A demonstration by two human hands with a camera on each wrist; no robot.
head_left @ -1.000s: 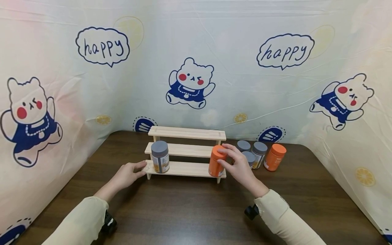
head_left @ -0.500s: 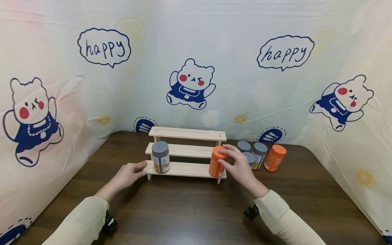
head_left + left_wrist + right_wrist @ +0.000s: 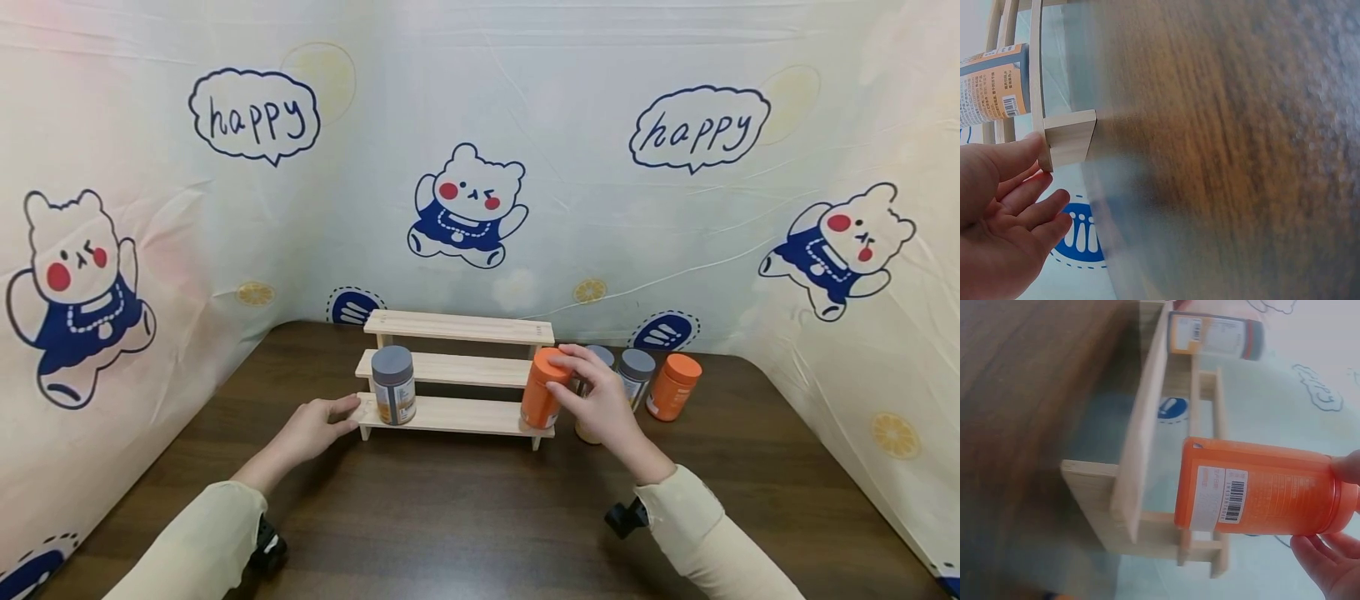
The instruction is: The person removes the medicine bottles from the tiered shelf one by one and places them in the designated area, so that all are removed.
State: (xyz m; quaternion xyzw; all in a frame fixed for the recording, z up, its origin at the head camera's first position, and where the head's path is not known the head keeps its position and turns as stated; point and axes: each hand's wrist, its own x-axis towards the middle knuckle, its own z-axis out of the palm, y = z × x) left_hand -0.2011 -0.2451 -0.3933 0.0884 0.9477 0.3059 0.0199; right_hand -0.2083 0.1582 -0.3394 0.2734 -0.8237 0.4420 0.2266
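Note:
A three-tier wooden rack (image 3: 461, 414) stands on the table. At the left end of its lowest board, my left hand (image 3: 311, 427) pinches the wood between thumb and fingers, as the left wrist view shows. A jar with a grey lid (image 3: 393, 387) is upright on the left of that board. My right hand (image 3: 606, 408) grips an orange bottle (image 3: 540, 406) around its lid end. In the right wrist view the orange bottle (image 3: 1260, 487) has its base apart from the lowest board.
Right of the rack stand several grey-lidded jars (image 3: 637, 367), partly hidden by my right hand, and another orange bottle (image 3: 675, 387). A printed cloth (image 3: 585, 208) surrounds the dark wood table (image 3: 435, 508) at the back and sides.
My right hand has lifted the orange bottle slightly off the lowest board and shifted it to the right. The left hand has stayed at the rack's left end.

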